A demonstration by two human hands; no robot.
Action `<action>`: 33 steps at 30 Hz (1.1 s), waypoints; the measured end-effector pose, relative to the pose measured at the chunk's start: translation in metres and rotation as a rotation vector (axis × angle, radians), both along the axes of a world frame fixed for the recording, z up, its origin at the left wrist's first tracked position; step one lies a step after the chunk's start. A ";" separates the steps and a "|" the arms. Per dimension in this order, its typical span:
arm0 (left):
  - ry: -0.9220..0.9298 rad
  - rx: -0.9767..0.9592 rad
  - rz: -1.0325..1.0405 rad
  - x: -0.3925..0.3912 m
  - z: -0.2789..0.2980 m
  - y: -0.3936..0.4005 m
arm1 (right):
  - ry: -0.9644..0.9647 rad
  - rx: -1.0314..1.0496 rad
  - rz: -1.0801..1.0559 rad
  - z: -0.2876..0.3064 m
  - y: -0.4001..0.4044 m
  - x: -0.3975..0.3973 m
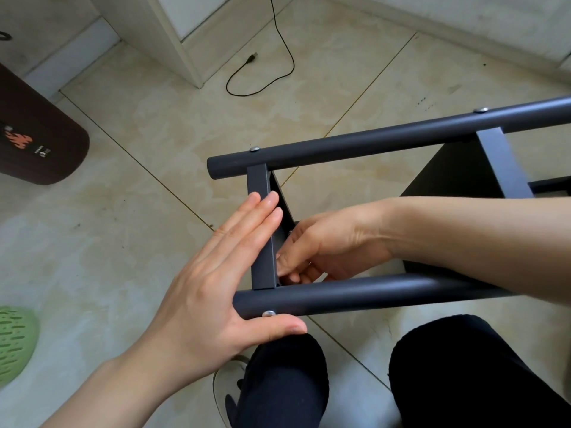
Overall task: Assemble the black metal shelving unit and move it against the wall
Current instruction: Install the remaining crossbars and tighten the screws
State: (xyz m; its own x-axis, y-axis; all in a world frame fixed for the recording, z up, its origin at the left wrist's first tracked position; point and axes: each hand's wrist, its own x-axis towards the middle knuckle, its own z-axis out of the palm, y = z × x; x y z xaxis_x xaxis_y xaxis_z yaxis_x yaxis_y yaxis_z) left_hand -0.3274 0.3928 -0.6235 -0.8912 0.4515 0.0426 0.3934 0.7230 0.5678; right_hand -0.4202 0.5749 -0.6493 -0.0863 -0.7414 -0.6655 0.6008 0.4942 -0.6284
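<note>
The black metal shelving unit (370, 143) lies on its side over my knees, two round posts running left to right. A flat crossbar (261, 242) joins their left ends, with silver screw heads (268, 313) on the posts. My left hand (216, 273) presses flat with straight fingers against the outer face of the crossbar, thumb under the near post. My right hand (324, 245) reaches inside the frame with curled fingers at the corner where crossbar meets near post; what it pinches is hidden. A black shelf panel (457, 177) sits further right.
Tiled floor all around. A black USB cable (278, 57) lies near a white cabinet corner (191, 57). A dark brown bag with a flame logo (37, 134) is at left, a green perforated object (15, 341) at lower left. My dark-trousered knees (463, 375) are below the frame.
</note>
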 end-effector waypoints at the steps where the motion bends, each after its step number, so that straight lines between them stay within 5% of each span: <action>1: 0.000 -0.002 0.000 0.000 0.000 0.000 | 0.005 0.004 0.002 0.000 -0.001 0.000; 16: -0.021 0.078 0.033 0.002 -0.002 0.001 | 0.168 -0.010 -0.039 0.019 0.011 0.007; 24: -0.106 0.205 0.170 0.011 0.001 0.004 | 0.699 0.235 0.199 0.065 0.036 0.023; 33: -0.141 0.421 0.481 0.037 -0.005 0.018 | 1.074 0.411 0.300 0.088 0.048 0.056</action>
